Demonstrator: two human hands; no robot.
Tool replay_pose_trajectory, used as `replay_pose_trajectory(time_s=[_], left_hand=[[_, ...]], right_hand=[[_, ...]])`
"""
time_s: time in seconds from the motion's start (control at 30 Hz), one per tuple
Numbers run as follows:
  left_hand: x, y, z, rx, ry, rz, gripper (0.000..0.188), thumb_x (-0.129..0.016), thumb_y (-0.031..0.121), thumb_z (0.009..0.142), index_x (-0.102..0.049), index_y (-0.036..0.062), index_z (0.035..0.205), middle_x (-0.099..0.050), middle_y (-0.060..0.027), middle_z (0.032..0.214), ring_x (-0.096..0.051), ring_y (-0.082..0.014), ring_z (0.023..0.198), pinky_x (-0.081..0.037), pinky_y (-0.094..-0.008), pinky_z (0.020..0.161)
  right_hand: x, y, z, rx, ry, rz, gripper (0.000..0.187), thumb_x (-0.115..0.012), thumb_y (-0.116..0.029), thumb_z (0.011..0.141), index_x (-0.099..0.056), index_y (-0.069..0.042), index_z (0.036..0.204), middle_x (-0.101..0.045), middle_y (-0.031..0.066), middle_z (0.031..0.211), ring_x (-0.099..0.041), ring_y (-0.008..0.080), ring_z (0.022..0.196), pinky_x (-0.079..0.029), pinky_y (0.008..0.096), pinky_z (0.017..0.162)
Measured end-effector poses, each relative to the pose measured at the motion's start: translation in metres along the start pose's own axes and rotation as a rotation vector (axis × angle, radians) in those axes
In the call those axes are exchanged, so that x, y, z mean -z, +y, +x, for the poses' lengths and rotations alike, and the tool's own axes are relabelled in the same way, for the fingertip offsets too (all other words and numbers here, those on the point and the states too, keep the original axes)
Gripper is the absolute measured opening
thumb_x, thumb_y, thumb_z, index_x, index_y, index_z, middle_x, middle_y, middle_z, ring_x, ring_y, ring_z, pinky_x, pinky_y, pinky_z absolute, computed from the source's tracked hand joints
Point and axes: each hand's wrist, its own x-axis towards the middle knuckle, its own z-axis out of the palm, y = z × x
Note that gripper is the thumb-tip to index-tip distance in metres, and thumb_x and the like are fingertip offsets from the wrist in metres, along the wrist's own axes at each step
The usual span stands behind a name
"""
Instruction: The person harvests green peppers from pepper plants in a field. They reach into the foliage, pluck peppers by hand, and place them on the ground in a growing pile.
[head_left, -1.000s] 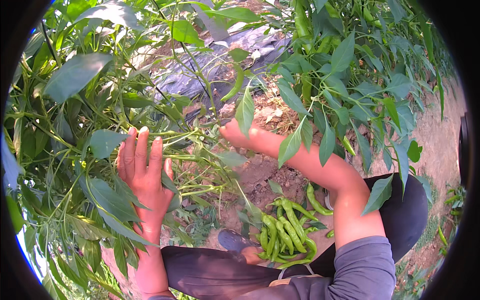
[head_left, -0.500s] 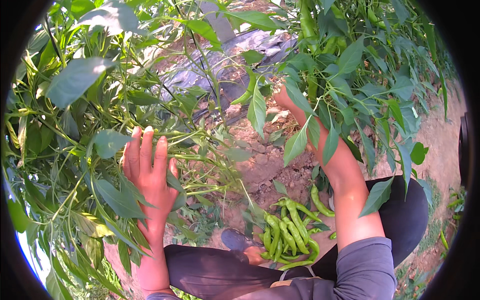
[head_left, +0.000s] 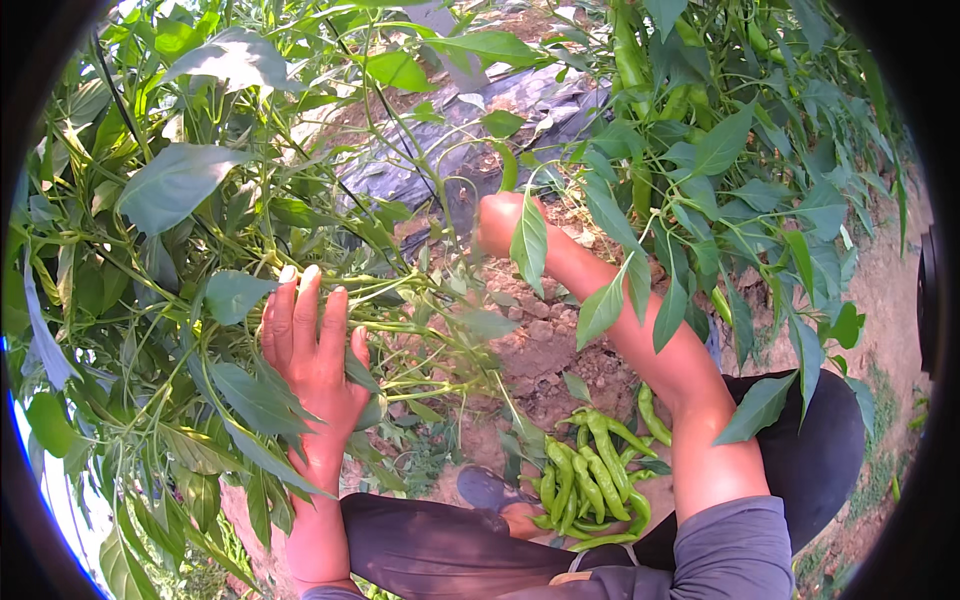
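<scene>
My left hand [head_left: 318, 350] lies against the leafy stems of the left pepper plant [head_left: 390, 290], fingers stretched up and thumb apart. Farther off and to the right, my right hand [head_left: 505, 222] is bent at the wrist, its fingers turned away and hidden. Just above it shows the upper part of a hanging green pepper [head_left: 508, 168]; the hand covers the pepper's lower end, so I cannot tell whether it grips it. A leaf [head_left: 528, 240] hangs in front of that hand. Between my legs lies a pile of long green peppers [head_left: 590, 475].
On the right, another pepper plant [head_left: 720, 190] bears hanging peppers [head_left: 628, 60], its leaves overlapping my right forearm. Dark plastic sheeting [head_left: 460, 140] covers soil behind. My shoe [head_left: 488, 488] stands beside the pile. Dry, cloddy soil [head_left: 545, 350] lies between the plants.
My right hand has moved left and a little nearer, from beside the right plant to the hanging pepper, covering its lower end. The left hand stays on the same stems. The view has shifted slightly.
</scene>
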Motion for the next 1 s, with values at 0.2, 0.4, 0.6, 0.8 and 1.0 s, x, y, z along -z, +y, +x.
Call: replay_pose_trajectory(time_s=[0.2, 0.4, 0.6, 0.8, 1.0], left_hand=[[0.005, 0.006, 0.002, 0.007, -0.011, -0.004, 0.048, -0.079, 0.009, 0.091, -0.069, 0.0051, 0.138, -0.055, -0.0175, 0.161, -0.044, -0.0424, 0.156, -0.035, -0.0588, 0.129], [0.007, 0.012, 0.005, 0.015, -0.014, 0.01, 0.046, -0.08, 0.008, 0.09, -0.071, 0.004, 0.134, -0.057, -0.0183, 0.16, -0.044, -0.0427, 0.156, -0.037, -0.059, 0.127], [0.007, 0.008, 0.003, 0.029, -0.039, 0.022, 0.049, -0.083, 0.008, 0.088, -0.07, 0.0047, 0.135, -0.055, -0.0191, 0.161, -0.045, -0.0441, 0.155, -0.038, -0.0592, 0.126], [0.007, 0.007, 0.003, 0.005, -0.023, -0.03, 0.05, -0.082, 0.007, 0.088, -0.069, 0.0042, 0.136, -0.055, -0.0195, 0.161, -0.044, -0.0436, 0.156, -0.038, -0.0595, 0.127], [0.01, 0.007, 0.004, 0.004, -0.013, -0.073, 0.047, -0.081, 0.008, 0.089, -0.069, 0.0023, 0.134, -0.058, -0.019, 0.155, -0.045, -0.0429, 0.155, -0.037, -0.0592, 0.128]], right_hand=[[-0.007, -0.084, 0.063, 0.458, 0.319, 0.625, 0.035, -0.063, -0.014, 0.103, -0.075, -0.004, 0.134, -0.076, 0.0257, 0.126, -0.073, 0.0418, 0.12, -0.057, 0.0479, 0.105], [-0.024, -0.148, 0.162, 0.447, 0.255, 0.953, 0.051, -0.063, -0.006, 0.094, -0.071, -0.004, 0.144, -0.073, 0.0271, 0.136, -0.072, 0.0418, 0.125, -0.056, 0.045, 0.11], [-0.028, -0.12, 0.163, -0.065, 0.125, 0.464, 0.032, -0.065, -0.009, 0.097, -0.081, -0.006, 0.125, -0.081, 0.0169, 0.122, -0.077, 0.0357, 0.118, -0.061, 0.0471, 0.103], [-0.061, -0.091, 0.151, 0.277, 0.459, 0.599, 0.048, -0.067, -0.008, 0.095, -0.072, -0.006, 0.143, -0.075, 0.0241, 0.135, -0.068, 0.0395, 0.134, -0.051, 0.0467, 0.118], [-0.042, -0.1, 0.117, 0.26, 0.42, 0.861, 0.036, -0.063, -0.016, 0.103, -0.075, 0.004, 0.13, -0.08, 0.021, 0.112, -0.078, 0.0344, 0.107, -0.06, 0.0433, 0.1]])
